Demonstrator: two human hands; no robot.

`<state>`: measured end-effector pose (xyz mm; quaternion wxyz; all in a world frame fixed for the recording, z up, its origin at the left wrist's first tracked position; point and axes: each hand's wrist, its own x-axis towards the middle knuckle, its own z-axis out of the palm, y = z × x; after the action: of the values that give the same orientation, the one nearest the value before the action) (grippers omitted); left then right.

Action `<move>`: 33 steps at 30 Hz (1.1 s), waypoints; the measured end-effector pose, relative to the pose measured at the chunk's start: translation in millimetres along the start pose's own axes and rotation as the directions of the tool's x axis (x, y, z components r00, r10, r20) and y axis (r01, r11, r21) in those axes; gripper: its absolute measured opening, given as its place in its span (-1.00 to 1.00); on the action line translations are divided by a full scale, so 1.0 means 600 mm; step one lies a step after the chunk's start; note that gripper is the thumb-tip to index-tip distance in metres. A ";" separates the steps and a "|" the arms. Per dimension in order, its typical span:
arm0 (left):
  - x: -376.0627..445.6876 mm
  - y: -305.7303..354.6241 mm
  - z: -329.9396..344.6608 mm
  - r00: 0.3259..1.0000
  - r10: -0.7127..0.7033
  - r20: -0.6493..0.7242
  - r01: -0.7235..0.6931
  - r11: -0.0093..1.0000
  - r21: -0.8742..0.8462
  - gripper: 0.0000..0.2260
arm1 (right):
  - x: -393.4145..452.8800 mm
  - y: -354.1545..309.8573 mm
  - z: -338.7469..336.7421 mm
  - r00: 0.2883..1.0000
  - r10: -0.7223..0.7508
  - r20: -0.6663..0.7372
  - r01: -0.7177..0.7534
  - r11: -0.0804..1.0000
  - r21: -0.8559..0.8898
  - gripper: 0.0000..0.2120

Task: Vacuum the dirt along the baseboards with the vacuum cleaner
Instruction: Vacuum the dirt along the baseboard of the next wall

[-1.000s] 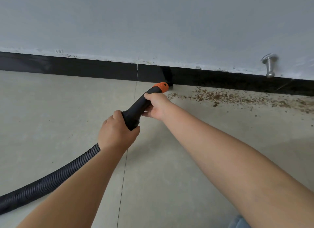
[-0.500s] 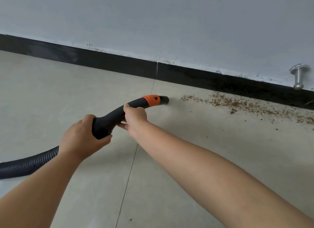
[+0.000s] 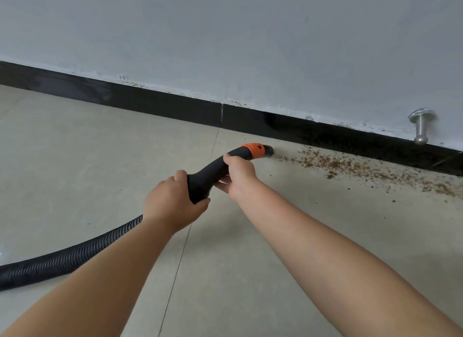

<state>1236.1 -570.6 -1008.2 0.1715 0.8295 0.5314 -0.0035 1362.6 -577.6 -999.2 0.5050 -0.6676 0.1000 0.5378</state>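
The vacuum nozzle [image 3: 226, 167], a black curved handle with an orange collar [image 3: 254, 150] near its open tip, lies low over the floor with that tip just beside the near end of the dirt [image 3: 350, 167]. The tip sits close to the black baseboard [image 3: 155, 103] but apart from it. The dirt is a band of brown crumbs scattered on the tile along the foot of the baseboard, running from the tip off toward the right edge of the view, thickest in the middle of the band.

The right hand [image 3: 239, 176] grips the nozzle just behind the orange collar, fingers curled over the top and thumb underneath. The left hand [image 3: 172, 203] wraps round the thick rear end of the handle, fingers closed about it, where the ribbed black hose [image 3: 62, 260] joins. The hose trails down and away to the left edge of the view, resting on the floor.

Both forearms reach in from the bottom of the view. The floor [image 3: 75, 161] is pale tile with a thin grout line running toward the baseboard. Above the baseboard stands a grey-white wall [image 3: 225, 35], and a metal doorstop [image 3: 421, 129] projects from it at the right, above the dirt.
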 end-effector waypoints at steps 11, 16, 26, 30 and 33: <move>0.010 0.021 -0.001 0.999 0.053 0.003 -0.052 0.996 -0.067 -0.61 | 0.012 0.005 -0.034 0.996 -0.069 -0.049 0.065 0.995 -0.082 -0.61; -0.002 -0.017 -0.019 0.999 0.032 -0.025 -0.034 0.996 -0.083 -0.64 | -0.004 0.033 -0.009 0.996 -0.089 0.024 0.090 0.995 -0.040 -0.55; -0.025 -0.103 -0.039 0.996 -0.077 0.051 0.079 0.996 -0.044 -0.63 | -0.044 0.094 0.043 0.989 0.032 0.142 -0.050 0.992 0.119 -0.63; -0.018 -0.082 -0.034 0.998 -0.040 0.057 0.040 0.999 0.012 -0.63 | -0.038 0.084 0.034 0.997 -0.002 0.082 -0.007 0.994 0.107 -0.62; -0.009 -0.044 -0.023 0.998 -0.004 0.070 0.003 1.000 0.016 -0.62 | -0.029 0.063 0.018 0.999 -0.052 -0.008 0.052 0.998 0.040 -0.62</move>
<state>1208.1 -561.3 -1001.5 0.1831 0.8293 0.5266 -0.0371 1323.5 -594.3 -1005.1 0.5316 -0.6617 0.0952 0.5200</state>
